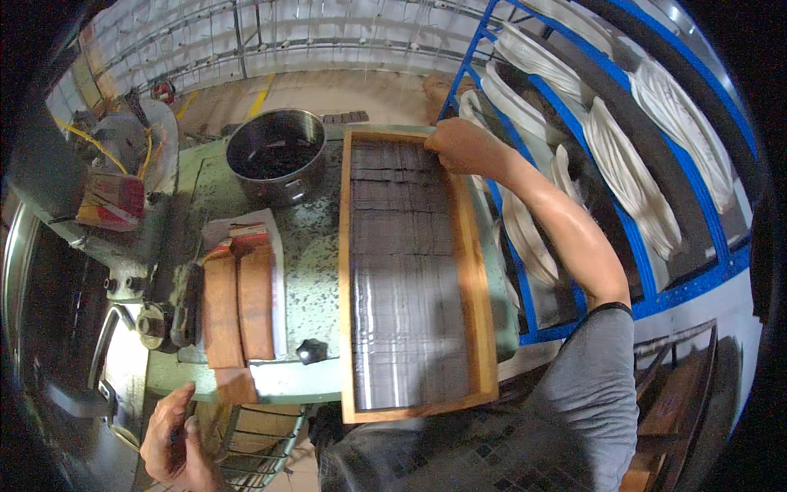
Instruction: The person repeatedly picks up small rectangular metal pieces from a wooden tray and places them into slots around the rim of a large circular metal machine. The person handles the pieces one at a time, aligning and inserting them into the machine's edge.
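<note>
A long, shallow wooden tray (345,271) lies lengthwise before me, its near end close to my body. Dark grey, glossy thin pieces (406,295) fill it in packed rows. At the tray's far right corner my right hand (466,148) is closed on the wooden rim, the fingertips partly hidden. My left hand (176,443) is off the table's near left edge, empty, with thumb and fingers apart. Nearest to it are long brown blocks (223,307) lying side by side on a white sheet (279,287).
A metal pot (287,189) with dark contents stands on the speckled green table (307,262). A black knob (311,352) sits near the front edge. Machinery (152,324) stands at left. On the right, a blue rack (648,254) holds white cloth bundles (631,176).
</note>
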Tool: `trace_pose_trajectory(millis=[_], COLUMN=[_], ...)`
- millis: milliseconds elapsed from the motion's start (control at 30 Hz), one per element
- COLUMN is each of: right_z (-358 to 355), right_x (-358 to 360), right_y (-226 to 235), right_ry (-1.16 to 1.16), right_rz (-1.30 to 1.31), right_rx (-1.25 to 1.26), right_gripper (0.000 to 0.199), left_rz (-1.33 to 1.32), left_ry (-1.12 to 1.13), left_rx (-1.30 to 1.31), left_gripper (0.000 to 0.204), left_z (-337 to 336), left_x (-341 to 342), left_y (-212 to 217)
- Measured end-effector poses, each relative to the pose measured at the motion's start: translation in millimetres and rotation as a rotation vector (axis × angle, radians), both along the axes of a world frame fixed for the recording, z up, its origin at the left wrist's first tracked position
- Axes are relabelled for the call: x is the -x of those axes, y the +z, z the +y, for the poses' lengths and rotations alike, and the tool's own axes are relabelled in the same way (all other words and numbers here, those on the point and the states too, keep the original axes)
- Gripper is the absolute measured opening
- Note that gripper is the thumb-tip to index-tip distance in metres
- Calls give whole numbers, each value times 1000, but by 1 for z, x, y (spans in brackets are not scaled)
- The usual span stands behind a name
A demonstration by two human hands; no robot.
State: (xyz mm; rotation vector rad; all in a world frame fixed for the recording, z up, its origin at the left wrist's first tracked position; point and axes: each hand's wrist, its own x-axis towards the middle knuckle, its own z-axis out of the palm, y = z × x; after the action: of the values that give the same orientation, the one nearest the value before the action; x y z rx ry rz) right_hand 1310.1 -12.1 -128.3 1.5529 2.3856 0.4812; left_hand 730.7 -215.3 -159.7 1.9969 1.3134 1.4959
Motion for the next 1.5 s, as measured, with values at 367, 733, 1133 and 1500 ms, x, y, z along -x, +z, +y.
trace_pose_trajectory(millis=[367, 733, 1133, 1500], right_z=[-70, -71, -177, -289], right_x=[34, 143, 274, 525], right_y=[66, 81, 75, 29], right_ry=[197, 1095, 804, 499], right_rz=[1541, 1484, 1094, 1495], right_rx=[179, -156, -114, 83], right_gripper=[27, 23, 30, 21], left_rz=[-683, -1101, -1077, -803], left_ry=[-660, -836, -706, -411], left_rx=[608, 459, 384, 214], left_gripper=[72, 18, 17, 14], left_z=[79, 105, 15, -95], left_x=[-232, -249, -100, 136], left_y=[43, 46, 21, 4])
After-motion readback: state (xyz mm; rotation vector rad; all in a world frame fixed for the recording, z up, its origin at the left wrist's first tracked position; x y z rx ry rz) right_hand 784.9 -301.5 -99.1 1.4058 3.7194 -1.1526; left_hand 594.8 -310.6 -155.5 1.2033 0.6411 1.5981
